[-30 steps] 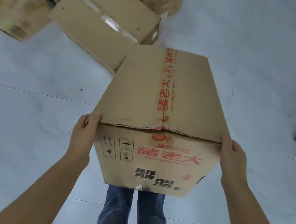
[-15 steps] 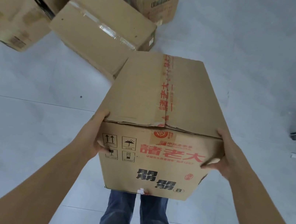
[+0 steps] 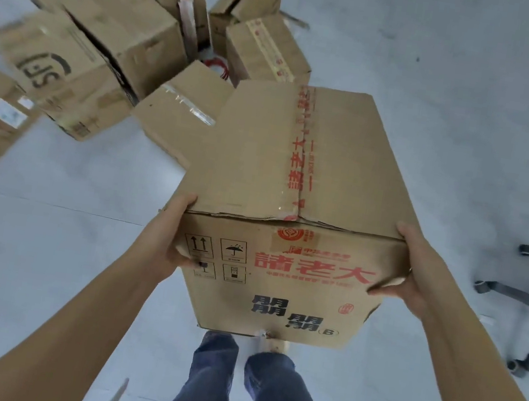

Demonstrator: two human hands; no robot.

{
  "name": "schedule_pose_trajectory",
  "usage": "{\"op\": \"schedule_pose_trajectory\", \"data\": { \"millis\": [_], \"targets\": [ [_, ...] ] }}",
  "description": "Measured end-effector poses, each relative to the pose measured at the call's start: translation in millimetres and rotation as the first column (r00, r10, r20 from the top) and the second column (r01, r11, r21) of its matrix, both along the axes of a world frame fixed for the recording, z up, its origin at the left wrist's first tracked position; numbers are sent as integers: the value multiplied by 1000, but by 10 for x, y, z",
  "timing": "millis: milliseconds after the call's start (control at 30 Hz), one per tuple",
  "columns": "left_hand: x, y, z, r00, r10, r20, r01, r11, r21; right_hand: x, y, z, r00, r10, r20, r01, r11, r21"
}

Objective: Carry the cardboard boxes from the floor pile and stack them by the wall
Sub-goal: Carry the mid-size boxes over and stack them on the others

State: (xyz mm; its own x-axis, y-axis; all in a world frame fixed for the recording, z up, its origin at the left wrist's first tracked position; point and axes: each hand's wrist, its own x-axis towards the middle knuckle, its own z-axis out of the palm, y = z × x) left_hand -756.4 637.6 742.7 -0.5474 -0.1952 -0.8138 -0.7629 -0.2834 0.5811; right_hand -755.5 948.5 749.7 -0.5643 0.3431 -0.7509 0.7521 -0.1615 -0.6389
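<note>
Lifted higher now, the printed cardboard box sits clamped between my left hand and right hand, fingers wrapped around both near corners; I keep it level, clear of the floor pile.

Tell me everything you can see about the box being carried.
The carried box is brown corrugated cardboard, closed, its top seam sealed with tape printed in red characters. The near face bears large red characters, black characters with a circled B, and four handling symbols. It is lifted clear of the floor, near face tipped toward the camera. The left hand and right hand clasp its two near corners; nothing else touches it.
</note>
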Motion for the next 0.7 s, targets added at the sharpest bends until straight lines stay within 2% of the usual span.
{"op": "schedule_pose_trajectory", "data": {
  "millis": [167,300,433,700],
  "targets": [
    [340,14,601,982,134,-133,-138,990,-22,-149,13,491,979,156,-128,-158,987,-6],
    [784,106,993,928,297,-223,-315,948,-50,-249,-54,823,917,332,-221,-349,936,-40],
    [1360,216,1260,841,458,-287,-496,865,-72,-208,-195,1084,823,493,-283,-526,849,-54],
    [2728,326,1505,609,722,-329,-775,631,-49,240,-841,1363,611,751,-252,-782,622,-43]
  ]
}}
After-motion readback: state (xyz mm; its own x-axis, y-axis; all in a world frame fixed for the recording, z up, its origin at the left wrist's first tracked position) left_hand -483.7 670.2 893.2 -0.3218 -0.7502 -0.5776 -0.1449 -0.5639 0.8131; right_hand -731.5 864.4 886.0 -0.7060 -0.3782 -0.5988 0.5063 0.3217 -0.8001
